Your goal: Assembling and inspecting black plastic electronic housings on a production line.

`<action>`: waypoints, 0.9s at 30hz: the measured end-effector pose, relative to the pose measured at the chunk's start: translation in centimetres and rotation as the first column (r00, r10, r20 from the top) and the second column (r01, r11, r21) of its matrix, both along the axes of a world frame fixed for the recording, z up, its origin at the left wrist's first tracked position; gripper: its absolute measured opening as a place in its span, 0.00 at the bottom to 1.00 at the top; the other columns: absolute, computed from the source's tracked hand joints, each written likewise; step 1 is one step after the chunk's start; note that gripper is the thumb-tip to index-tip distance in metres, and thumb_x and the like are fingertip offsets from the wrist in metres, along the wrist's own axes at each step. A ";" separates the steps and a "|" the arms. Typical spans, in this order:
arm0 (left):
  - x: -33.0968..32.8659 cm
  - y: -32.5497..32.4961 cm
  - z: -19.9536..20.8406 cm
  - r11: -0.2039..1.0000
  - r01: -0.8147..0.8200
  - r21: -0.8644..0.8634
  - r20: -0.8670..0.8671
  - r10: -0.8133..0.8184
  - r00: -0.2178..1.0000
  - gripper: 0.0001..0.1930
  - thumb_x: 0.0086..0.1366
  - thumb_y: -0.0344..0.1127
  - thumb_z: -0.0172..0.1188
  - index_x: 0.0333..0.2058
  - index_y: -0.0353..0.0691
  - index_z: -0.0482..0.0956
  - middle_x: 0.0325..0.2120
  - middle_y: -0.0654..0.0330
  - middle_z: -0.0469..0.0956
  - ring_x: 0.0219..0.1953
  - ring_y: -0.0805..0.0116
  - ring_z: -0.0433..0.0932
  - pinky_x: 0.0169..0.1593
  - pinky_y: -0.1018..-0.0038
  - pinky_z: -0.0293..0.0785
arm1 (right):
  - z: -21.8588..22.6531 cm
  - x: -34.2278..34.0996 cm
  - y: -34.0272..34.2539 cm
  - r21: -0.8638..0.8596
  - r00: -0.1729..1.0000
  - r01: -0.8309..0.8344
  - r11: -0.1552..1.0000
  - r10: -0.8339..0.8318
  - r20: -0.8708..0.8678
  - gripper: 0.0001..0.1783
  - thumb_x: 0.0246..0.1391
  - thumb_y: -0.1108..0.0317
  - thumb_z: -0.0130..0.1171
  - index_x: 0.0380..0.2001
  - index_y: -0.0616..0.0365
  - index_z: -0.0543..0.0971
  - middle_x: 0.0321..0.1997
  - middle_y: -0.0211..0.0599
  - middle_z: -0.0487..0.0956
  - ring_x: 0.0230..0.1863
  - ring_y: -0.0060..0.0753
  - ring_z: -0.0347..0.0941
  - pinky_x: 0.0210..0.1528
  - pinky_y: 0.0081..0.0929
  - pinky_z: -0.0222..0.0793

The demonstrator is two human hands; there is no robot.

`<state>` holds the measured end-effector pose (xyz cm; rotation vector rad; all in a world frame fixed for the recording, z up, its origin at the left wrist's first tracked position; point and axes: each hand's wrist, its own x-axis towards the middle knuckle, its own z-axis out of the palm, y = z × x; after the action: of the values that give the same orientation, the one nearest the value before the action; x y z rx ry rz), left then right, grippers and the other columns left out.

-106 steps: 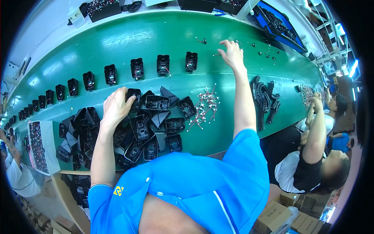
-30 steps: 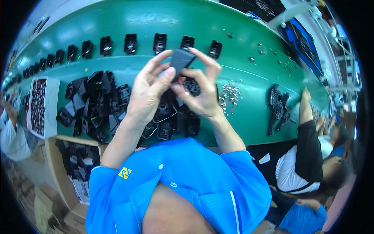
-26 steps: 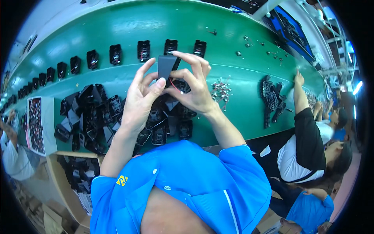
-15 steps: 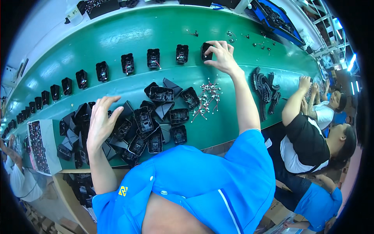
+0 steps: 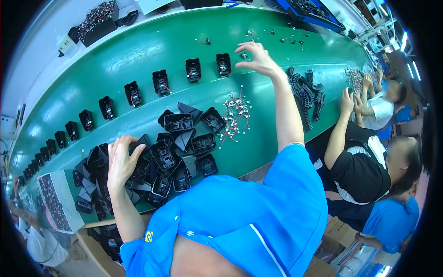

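My right hand is open with its thumb and fingers apart, just right of a black plastic housing at the end of a curved row; nothing shows in its grip. My left hand reaches over the heap of loose black housings, thumb and fingers spread around dark pieces. Whether its fingertips touch any piece is hard to see. To the right of the heap lies a bunch of small parts with red and white wires.
Black ribbed strips lie right of the wired parts. Small wired components are scattered along the far side of the green table. A white box of small parts stands at the left. Co-workers sit on the right and left.
My right hand has let go of the housing at the row's end and opened beside it. My left hand has lowered toward the heap. The whole view has shifted slightly.
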<state>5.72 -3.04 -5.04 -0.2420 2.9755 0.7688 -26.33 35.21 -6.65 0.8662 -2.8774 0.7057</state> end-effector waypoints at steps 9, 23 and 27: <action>-1.9 0.1 1.0 0.927 0.000 0.375 -0.185 0.074 0.980 0.07 0.63 0.28 0.63 0.38 0.34 0.77 0.42 0.56 0.77 0.40 0.64 0.75 0.47 0.73 0.71 | -6.1 -3.3 4.4 -0.138 0.984 0.180 0.974 -0.178 0.027 0.15 0.54 0.71 0.63 0.46 0.52 0.85 0.46 0.38 0.83 0.43 0.38 0.80 0.50 0.32 0.76; 0.7 -1.7 -0.1 -0.374 0.257 0.891 -0.187 0.213 0.959 0.27 0.77 0.42 0.51 0.68 0.38 0.58 0.52 0.48 0.72 0.28 0.73 0.66 0.28 0.83 0.67 | -10.2 -4.4 0.3 -0.087 0.944 0.303 0.949 -0.312 -0.110 0.12 0.55 0.66 0.63 0.43 0.48 0.86 0.46 0.41 0.78 0.51 0.44 0.74 0.57 0.43 0.70; 0.2 -1.5 -2.0 -0.429 0.286 0.857 -0.196 0.241 0.951 0.27 0.78 0.40 0.48 0.69 0.39 0.55 0.56 0.45 0.69 0.29 0.73 0.65 0.27 0.84 0.66 | -11.5 -4.2 0.8 -0.182 0.919 0.359 0.915 -0.381 -0.100 0.10 0.55 0.66 0.63 0.40 0.50 0.85 0.44 0.41 0.78 0.49 0.42 0.75 0.56 0.44 0.69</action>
<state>5.88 -4.56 -7.01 0.1467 0.9462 3.1250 -30.55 35.96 -18.20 0.3163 -2.7011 0.7850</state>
